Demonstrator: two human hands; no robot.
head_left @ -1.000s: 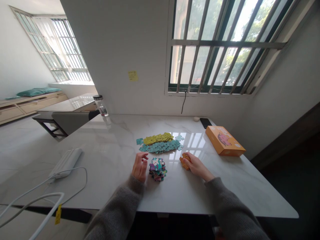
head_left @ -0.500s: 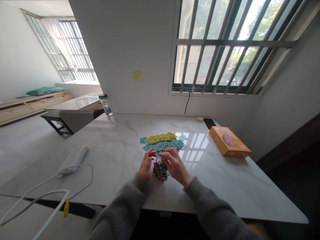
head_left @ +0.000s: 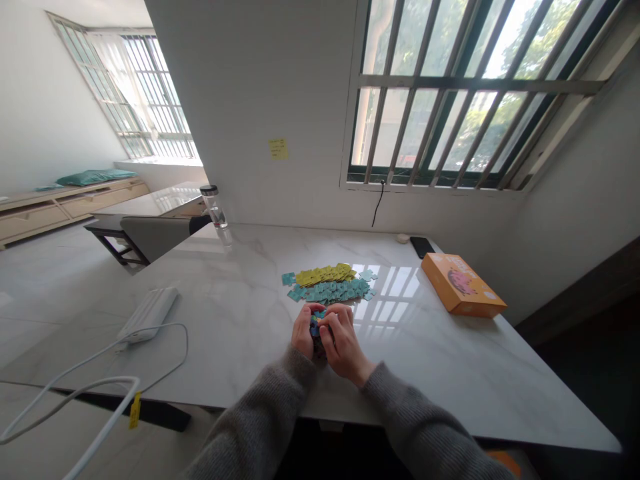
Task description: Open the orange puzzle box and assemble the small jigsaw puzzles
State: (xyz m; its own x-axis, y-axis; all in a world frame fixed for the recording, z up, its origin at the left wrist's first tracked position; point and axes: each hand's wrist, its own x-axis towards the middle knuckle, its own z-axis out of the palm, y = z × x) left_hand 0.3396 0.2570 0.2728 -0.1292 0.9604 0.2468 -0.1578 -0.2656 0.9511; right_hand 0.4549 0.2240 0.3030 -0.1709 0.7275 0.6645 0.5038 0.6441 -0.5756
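Note:
A small pile of colourful jigsaw puzzle pieces [head_left: 316, 323] lies near the front of the table, largely covered by my hands. My left hand [head_left: 303, 332] curls round the pile's left side, fingers closed against the pieces. From the right, my right hand [head_left: 343, 341] closes over the top and side, its thumb and fingers pressed on the pieces. Just beyond my fingertips spread the teal puzzle pieces [head_left: 334, 291], overlapping in a band. Behind them runs a row of yellow-green puzzle pieces [head_left: 325, 275]. A few teal pieces stick out at both ends.
An orange box [head_left: 463, 283] lies to the right, with a black phone [head_left: 421, 247] behind it. A white power strip [head_left: 150, 313] with looping cables sits at the left. A clear bottle [head_left: 215, 208] stands at the far left corner of the marble-patterned table [head_left: 240, 267].
My hands have come down and closed round the pile, the left moving right towards it. Earlier the right hand held a piece above it and the left fingers were apart.

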